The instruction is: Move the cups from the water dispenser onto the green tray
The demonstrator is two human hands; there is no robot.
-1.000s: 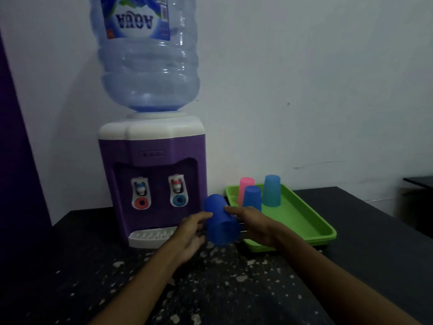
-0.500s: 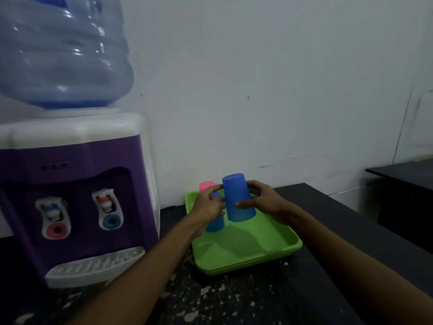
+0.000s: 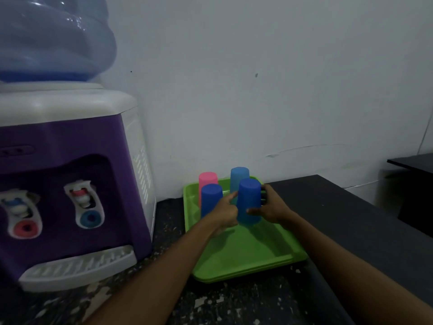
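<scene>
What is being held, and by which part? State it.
The dark blue cup, upside down over the green tray, gripped by its sides between the left hand and right hand.

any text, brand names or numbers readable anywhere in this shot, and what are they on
No readable text in the head view.
water bottle: its label is out of frame, so no brand shows.
water dispenser: the dark panel above the taps carries small marks, too blurred to read; the red and blue tap discs have no lettering.
The cups, including the dark blue cup held by both hands, and the green tray are unmarked.
</scene>
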